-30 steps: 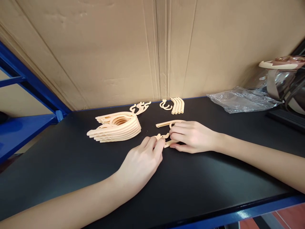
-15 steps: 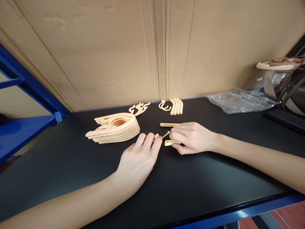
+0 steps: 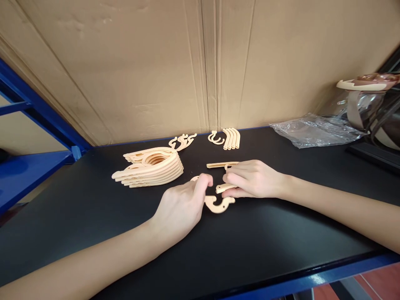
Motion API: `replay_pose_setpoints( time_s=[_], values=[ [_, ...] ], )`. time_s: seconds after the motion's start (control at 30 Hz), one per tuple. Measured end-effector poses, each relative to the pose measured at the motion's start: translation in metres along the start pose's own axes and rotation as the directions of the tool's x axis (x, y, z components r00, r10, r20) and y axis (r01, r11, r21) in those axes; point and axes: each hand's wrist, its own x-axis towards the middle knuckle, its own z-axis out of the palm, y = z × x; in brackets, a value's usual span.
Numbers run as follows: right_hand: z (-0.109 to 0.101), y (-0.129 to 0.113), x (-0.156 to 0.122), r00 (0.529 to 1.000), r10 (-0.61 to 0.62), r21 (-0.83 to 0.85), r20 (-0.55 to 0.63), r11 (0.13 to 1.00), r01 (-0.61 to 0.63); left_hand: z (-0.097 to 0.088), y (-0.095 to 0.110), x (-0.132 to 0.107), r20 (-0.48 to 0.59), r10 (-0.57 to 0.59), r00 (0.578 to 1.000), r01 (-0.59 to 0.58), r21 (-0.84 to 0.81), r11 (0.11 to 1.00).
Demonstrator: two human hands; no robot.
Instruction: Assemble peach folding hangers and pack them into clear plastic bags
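Observation:
My left hand [image 3: 184, 202] is closed on a cream hanger hook [image 3: 218, 206]; its notched end with a small hole sticks out to the right. A bit of cream plastic also shows beyond the knuckles. Close by, the fingers of my right hand [image 3: 254, 179] are wrapped round a cream hanger arm [image 3: 225, 188], whose holed end points left. Just beyond that hand, a second long cream hanger arm [image 3: 220, 165] reaches out, partly covered by the fingers. A small curved cream piece shows beside it.
A stack of cream folding hangers [image 3: 153, 171] lies left of centre on the black table [image 3: 200, 258]. Behind it are loose hooks [image 3: 183, 142], then more hooks [image 3: 215, 138] and several curved arms [image 3: 231, 138]. A clear plastic bag [image 3: 315, 131] lies back right, before the cardboard wall [image 3: 140, 75].
The hanger hook in my left hand has swung round, its notched end now showing nearer me and apart from the right hand. My right hand stays in nearly the same place.

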Motion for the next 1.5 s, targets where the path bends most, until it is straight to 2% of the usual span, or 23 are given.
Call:
replay_pose_setpoints(
  time_s=[0.07, 0.23, 0.6, 0.7, 0.8, 0.87, 0.97, 1.03, 1.1, 1.37, 1.5],
  values=[
    [0.000, 0.000, 0.001, 1.000, 0.008, 0.012, 0.007, 1.000, -0.008, -0.002, 0.001, 0.001, -0.036, 0.064, 0.997, -0.065, -0.037, 0.997],
    [0.001, 0.000, 0.000, 0.999, 0.040, 0.047, 0.031, 0.998, -0.042, -0.005, 0.005, 0.004, 0.038, 0.092, 0.995, -0.086, -0.140, 0.986],
    [0.002, 0.000, -0.001, 0.997, 0.066, 0.048, 0.024, 0.997, -0.068, -0.004, 0.010, 0.002, 0.085, 0.111, 0.990, -0.111, -0.002, 0.994],
    [0.002, -0.001, 0.000, 0.997, 0.075, 0.048, 0.027, 0.996, -0.076, -0.004, 0.010, 0.003, 0.133, 0.109, 0.985, -0.112, 0.013, 0.994],
    [0.002, -0.001, -0.001, 0.996, 0.077, 0.048, 0.036, 0.996, -0.078, -0.005, 0.008, 0.004, 0.204, 0.127, 0.971, -0.129, -0.006, 0.992],
    [0.002, -0.001, -0.001, 0.997, 0.074, 0.049, 0.036, 0.996, -0.076, -0.005, 0.007, 0.004, 0.212, 0.166, 0.963, -0.164, -0.028, 0.986],
    [0.003, -0.001, -0.001, 0.997, 0.076, 0.049, 0.031, 0.996, -0.078, -0.005, 0.006, 0.004, 0.168, 0.300, 0.939, -0.300, -0.023, 0.954],
    [0.003, -0.001, -0.001, 0.996, 0.081, 0.051, 0.023, 0.995, -0.082, -0.006, 0.008, 0.003, 0.144, 0.396, 0.907, -0.403, 0.021, 0.915],
    [0.004, -0.002, -0.001, 0.996, 0.087, 0.050, 0.017, 0.995, -0.088, -0.007, 0.010, 0.002, 0.144, 0.445, 0.884, -0.459, 0.085, 0.884],
    [0.003, -0.002, 0.001, 0.996, 0.090, 0.067, 0.029, 0.994, -0.092, -0.015, 0.013, -0.002, 0.280, 0.510, 0.813, -0.565, 0.171, 0.807],
    [0.004, -0.002, 0.001, 0.996, 0.086, 0.065, 0.037, 0.994, -0.088, -0.015, 0.014, -0.002, 0.240, 0.530, 0.813, -0.573, 0.174, 0.801]
  ],
)
